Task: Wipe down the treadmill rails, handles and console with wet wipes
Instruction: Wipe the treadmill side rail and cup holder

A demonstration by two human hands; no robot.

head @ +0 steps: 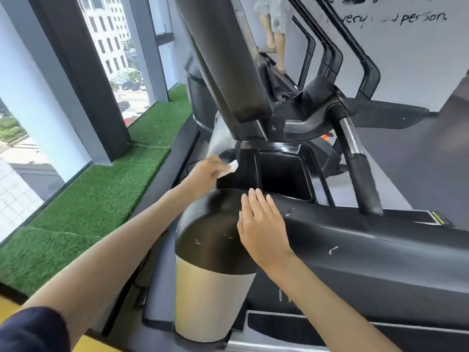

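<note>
While my left hand (205, 172) pinches folded white wet wipe (232, 167) just left of square black console pocket (281, 174), right hand (261, 224) lies flat, fingers straight, at its near side; white scuffs (228, 236) show, job looks early.

Left hand (205, 172) reaches forward, gripping a wipe (233, 166); right hand (262, 226) lies flat, fingers (259, 200) straight.

A strip of green turf (101, 199) is laid along the window (111, 47). Black lettering (396, 19) is painted on the far wall (418, 59). A person's legs (278, 44) are seen beyond.
</note>
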